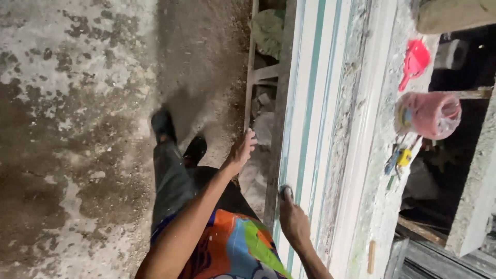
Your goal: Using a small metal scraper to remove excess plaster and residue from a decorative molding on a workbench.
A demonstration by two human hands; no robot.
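On the window frame (315, 103), right hand (293, 219) hides its grip.

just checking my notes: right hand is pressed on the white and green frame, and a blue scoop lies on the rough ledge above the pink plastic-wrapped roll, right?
Not quite: the scoop is red, not blue, as the head view shows. The rest holds: the right hand presses on the white and green frame, and the scoop lies on the rough ledge above the pink plastic-wrapped roll.

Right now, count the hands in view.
2. The left hand hangs open in the air beside the frame; the right hand presses on the frame's lower part. None others visible.
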